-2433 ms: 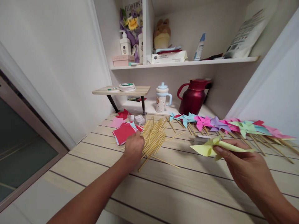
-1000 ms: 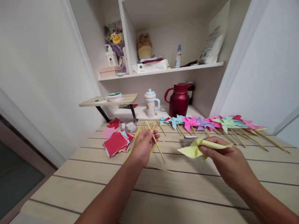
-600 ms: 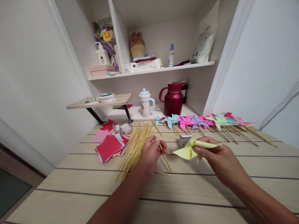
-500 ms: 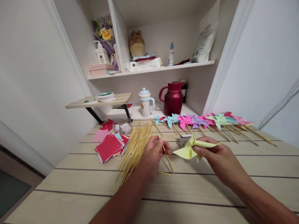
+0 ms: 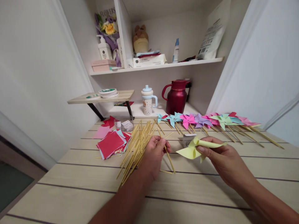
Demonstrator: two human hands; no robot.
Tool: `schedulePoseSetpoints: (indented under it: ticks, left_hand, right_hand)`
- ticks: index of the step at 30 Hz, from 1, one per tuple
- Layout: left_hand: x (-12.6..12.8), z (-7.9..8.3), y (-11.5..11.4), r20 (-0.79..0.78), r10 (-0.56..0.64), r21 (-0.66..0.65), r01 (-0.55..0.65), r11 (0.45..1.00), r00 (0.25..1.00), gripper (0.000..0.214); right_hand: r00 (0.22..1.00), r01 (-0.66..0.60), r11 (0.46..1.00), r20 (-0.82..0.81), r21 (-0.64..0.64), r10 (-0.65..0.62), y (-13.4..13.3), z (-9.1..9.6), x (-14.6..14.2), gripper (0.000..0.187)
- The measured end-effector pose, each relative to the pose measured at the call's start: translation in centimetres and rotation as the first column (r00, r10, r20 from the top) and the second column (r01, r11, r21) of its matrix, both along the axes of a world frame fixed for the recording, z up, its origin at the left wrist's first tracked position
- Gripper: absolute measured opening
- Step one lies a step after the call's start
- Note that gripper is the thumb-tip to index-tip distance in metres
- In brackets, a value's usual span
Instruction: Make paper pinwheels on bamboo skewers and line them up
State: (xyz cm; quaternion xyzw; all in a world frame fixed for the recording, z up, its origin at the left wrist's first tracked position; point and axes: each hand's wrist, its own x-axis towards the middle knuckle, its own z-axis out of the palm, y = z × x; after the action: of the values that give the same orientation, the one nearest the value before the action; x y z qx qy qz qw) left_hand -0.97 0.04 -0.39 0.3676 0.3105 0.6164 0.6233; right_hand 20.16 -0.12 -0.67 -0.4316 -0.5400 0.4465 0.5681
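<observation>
Between the thumb and fingers of my left hand point(image 5: 156, 152) is a thin wooden stick point(image 5: 170, 160), slanting down toward me. Left of that hand, a loose pile of wooden sticks point(image 5: 134, 146) lies on the table, partly covered by my forearm. My right hand point(image 5: 218, 155) pinches a pale yellow paper pinwheel point(image 5: 190, 151) by its middle, with one folded blade pointing right over the fingers. Pinwheel and held stick are apart. Just behind the pinwheel stands a small grey box point(image 5: 187, 139), partly hidden.
Finished pinwheels on sticks point(image 5: 201, 120) line the back right of the table. Coloured paper squares point(image 5: 112, 143) and small clear boxes point(image 5: 126, 125) lie at left. Behind are a small raised stand point(image 5: 125, 95), a tumbler point(image 5: 147, 104) and a red jug point(image 5: 177, 98).
The camera view has shifted slightly, so the scene sits a little farther right. Both hands keep their grips, the left on the stick and the right on the yellow pinwheel.
</observation>
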Motion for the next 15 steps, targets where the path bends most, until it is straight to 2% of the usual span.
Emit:
schedulePoseSetpoints:
  ticks: [4,11,13,15]
  left_hand:
    - [-0.2,0.2,-0.1,0.018,0.019,-0.024,-0.018,1.0,1.0,0.03]
    - [-0.1,1.7,-1.6,-0.018,-0.067,-0.051,0.066,0.997,0.998,0.025]
    - [0.1,2.2,-2.1,-0.094,-0.067,-0.039,0.063,0.997,0.993,0.022]
    - [0.3,2.5,-2.5,-0.199,-0.04,-0.018,0.037,0.999,0.979,0.019]
  right_hand:
    - [1.0,0.0,1.0,0.004,0.001,0.0,-0.2,0.1,-0.2,0.026]
    - [0.999,-0.045,0.997,0.031,0.058,0.043,-1.4,0.6,-0.5,0.019]
    - [0.998,-0.002,0.993,0.062,0.121,-0.005,-2.1,1.1,-0.6,0.018]
    - [0.986,0.073,0.971,0.127,0.228,-0.104,-2.9,1.8,-0.7,0.017]
